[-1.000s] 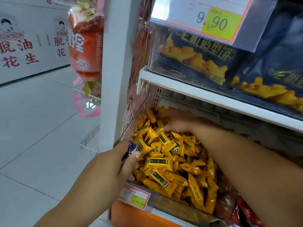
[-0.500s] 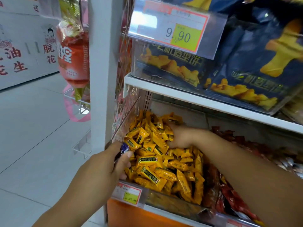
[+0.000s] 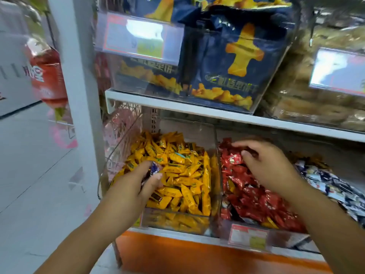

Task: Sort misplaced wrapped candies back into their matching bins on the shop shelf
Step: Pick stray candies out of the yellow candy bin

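Candy in a blue wrapper (image 3: 154, 168) sits pinched between the thumb and forefinger of your left hand (image 3: 136, 183), low over the front left of the yellow-candy bin (image 3: 214, 147) and almost touching the yellow candies (image 3: 183, 175) heaped in it. Such a small pinch on a slick wrapper could slip, and the piece would drop back among the yellow ones, where it is easy to lose. Your right hand (image 3: 265, 165) is over the red candies (image 3: 254, 196) just right of the yellow-candy bin, fingers bent down onto the heap; whether they grip anything cannot be told. Raking there could push red pieces over the clear wall into the yellow-candy bin. The blue-and-white candies (image 3: 335, 184), likely the match, lie further right of the yellow-candy bin, beyond the red, so your left arm would have to cross your right, and a bump could scatter both heaps
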A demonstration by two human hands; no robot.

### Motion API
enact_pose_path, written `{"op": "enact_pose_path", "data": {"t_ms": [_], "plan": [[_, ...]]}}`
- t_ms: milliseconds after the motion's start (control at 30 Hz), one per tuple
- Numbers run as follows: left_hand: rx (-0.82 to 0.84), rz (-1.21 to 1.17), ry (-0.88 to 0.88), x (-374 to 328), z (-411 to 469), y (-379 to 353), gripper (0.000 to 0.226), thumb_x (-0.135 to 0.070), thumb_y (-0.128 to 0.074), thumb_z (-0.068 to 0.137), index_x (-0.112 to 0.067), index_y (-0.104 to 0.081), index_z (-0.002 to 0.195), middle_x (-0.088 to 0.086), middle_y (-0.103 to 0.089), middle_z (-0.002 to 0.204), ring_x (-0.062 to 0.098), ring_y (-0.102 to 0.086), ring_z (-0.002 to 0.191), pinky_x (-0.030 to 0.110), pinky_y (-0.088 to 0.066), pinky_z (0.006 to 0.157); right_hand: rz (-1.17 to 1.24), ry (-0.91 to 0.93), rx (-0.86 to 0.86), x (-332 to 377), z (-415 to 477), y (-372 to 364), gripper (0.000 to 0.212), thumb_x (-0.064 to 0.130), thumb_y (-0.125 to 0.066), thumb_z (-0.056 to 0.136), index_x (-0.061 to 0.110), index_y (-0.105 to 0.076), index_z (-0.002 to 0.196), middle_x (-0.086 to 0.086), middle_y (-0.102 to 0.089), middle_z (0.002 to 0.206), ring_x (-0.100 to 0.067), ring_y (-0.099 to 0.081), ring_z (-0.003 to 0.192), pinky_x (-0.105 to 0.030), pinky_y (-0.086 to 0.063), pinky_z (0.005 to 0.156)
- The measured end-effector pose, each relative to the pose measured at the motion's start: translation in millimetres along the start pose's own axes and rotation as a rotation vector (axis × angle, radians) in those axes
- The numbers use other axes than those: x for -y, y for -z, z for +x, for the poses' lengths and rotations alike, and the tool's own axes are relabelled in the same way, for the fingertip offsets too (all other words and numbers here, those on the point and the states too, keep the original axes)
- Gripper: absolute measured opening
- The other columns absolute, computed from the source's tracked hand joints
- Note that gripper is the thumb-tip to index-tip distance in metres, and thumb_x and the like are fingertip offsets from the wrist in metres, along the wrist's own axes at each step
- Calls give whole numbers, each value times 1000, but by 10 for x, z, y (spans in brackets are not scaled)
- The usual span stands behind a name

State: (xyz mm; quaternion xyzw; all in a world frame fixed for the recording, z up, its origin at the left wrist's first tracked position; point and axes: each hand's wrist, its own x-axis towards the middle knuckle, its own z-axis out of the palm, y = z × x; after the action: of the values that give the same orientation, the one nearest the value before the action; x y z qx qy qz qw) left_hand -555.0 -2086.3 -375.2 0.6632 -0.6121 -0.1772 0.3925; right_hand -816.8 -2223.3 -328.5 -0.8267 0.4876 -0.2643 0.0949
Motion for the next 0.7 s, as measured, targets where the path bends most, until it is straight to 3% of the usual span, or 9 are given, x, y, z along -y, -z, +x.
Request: {"op": "enact_pose_path", "data": {"t_ms": [67, 167, 233, 333, 500, 600, 700], "plan": [[29, -73, -37, -190, -14, -133, 30, -51, -37, 87, -31, -54, 102, -29, -64, 90, 4, -55, 59, 19, -41, 53, 53, 9, -148, -144, -294, 3, 32, 2, -53, 93, 26, -70, 106, 11, -61, 104, -7, -54, 106, -9, -34, 86], [101, -99, -124, -531, -5, -366, 24, -49, -39, 89, -31, -52, 97, -26, -61, 81, 11, -47, 53, 21, -35, 51, 175, -47, -224, -281, -671, 21, 38, 0, -49, 93, 32, -66, 102, 25, -57, 107, 13, -50, 103, 4, -29, 87], [149, -66, -195, -762, 39, -536, 22, -51, -40, 91, -30, -48, 91, -17, -57, 75, 10, -47, 58, 22, -34, 52, 144, -46, -252, -446, -846, 47, 41, -2, -51, 92, 35, -64, 100, 20, -59, 109, 8, -49, 105, 3, -26, 93], [212, 66, -293, -1139, 197, -842, 21, -48, -43, 95, -28, -42, 91, -6, -48, 67, 7, -47, 61, 28, -32, 54, 42, -65, -346, -753, -1045, 220, 37, -8, -53, 88, 23, -71, 98, 7, -62, 109, -11, -51, 111, -1, -24, 98], [281, 205, -458, -1889, 732, -1563, 25, -46, -46, 97, -23, -48, 103, 2, -57, 98, 23, -54, 94, 36, -39, 76, -16, -204, -448, -1224, -1301, 493, 43, -16, -57, 80, 17, -73, 102, 3, -62, 107, -20, -51, 107, -12, -30, 94], [302, 316, -429, -2282, 1053, -2053, 34, -50, -44, 97, -19, -54, 107, 11, -61, 113, 31, -56, 107, 33, -40, 78, -26, -320, -399, -1448, -1417, 520, 40, -11, -56, 83, 19, -73, 104, -1, -64, 113, -23, -47, 110, -23, -36, 92], [406, 370, -388, -2514, 1272, -2435, 51, -52, -48, 95, -12, -51, 127, 14, -57, 126, 30, -54, 115, 30, -41, 84, 6, -381, -334, -1617, -1472, 598, 39, -8, -52, 87, 21, -72, 105, 2, -61, 113, -20, -41, 113, -24, -34, 91]]}}
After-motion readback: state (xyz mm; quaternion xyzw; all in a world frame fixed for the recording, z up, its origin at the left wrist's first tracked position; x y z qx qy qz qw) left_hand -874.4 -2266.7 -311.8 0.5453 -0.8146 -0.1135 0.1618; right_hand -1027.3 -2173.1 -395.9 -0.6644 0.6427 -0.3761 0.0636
